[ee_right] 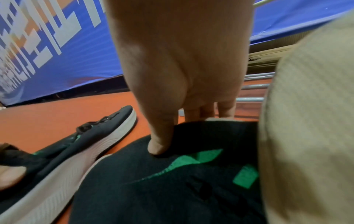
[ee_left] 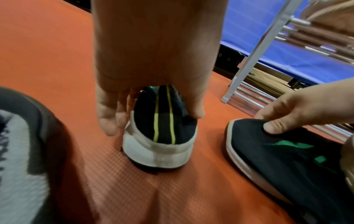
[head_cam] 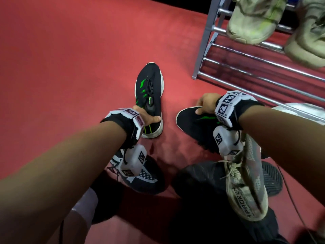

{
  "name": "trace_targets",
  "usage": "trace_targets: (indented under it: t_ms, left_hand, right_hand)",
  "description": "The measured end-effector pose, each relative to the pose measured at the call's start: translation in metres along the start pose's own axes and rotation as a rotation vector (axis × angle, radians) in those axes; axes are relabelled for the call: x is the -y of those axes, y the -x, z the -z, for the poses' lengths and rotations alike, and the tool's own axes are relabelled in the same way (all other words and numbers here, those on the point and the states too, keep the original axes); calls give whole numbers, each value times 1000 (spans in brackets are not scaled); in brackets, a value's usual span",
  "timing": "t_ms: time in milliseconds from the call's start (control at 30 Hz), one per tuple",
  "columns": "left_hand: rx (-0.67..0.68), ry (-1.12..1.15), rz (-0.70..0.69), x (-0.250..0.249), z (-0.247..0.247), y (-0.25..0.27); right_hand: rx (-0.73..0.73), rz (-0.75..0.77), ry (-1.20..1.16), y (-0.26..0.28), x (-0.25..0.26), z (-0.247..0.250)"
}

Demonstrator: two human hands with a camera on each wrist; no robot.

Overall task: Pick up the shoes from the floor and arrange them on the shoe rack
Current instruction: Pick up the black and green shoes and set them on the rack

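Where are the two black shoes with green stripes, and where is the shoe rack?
Left black shoe [head_cam: 151,88]: head view, on its laced top, upright on the floor.
Right black shoe [head_cam: 195,124]: head view, on its dark side panel, near the toe.
Shoe rack [head_cam: 246,55]: head view, on a bare silver bar.

Both forearms are bare. Each wrist wears a black strap [head_cam: 117,118] ringed with white blocks printed with black square-code markers, and a white marker-printed camera box [head_cam: 133,161] hangs under it on a thin black cord. The right wrist's band [head_cam: 233,106] and box [head_cam: 226,140] look alike
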State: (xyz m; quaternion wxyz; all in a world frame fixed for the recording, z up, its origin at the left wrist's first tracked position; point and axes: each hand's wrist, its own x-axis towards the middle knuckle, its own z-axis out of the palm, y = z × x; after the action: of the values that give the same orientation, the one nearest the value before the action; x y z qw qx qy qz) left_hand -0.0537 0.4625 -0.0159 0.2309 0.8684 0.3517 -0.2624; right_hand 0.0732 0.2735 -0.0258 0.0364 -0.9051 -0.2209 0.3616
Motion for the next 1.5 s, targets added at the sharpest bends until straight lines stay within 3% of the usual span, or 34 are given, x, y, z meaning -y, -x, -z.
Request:
trace_targets:
  t_ms: [200,400,567,767,967,1233,1400,1500]
  left_hand:
    - [-22,-96,-31,-2,-1,-8]
    - [28,-104,4,-6,5,-3]
    - [44,57,50,9,-3,-12]
    - [37,294,132,18,-11,-12]
    - [-18,189,156,8,-33,3]
    - [-148,162,148,-5,-53,12]
    - [-184,199,80,7,-48,7]
    - [-192,280,25,28,-20,-7]
  right_hand:
    - [-305,174,-752,28,-9,58]
    - [-372,348,-1205,56,13,89]
    - [-486,293,-1131,36,29,78]
    - [-463,251,-941,18,47,64]
    - [-391,320,-860,24,59,61]
    - [-441,309,-872,34,46,58]
    - [-454,319,-924,31,40,59]
    - [-487,295,-934,23,43,59]
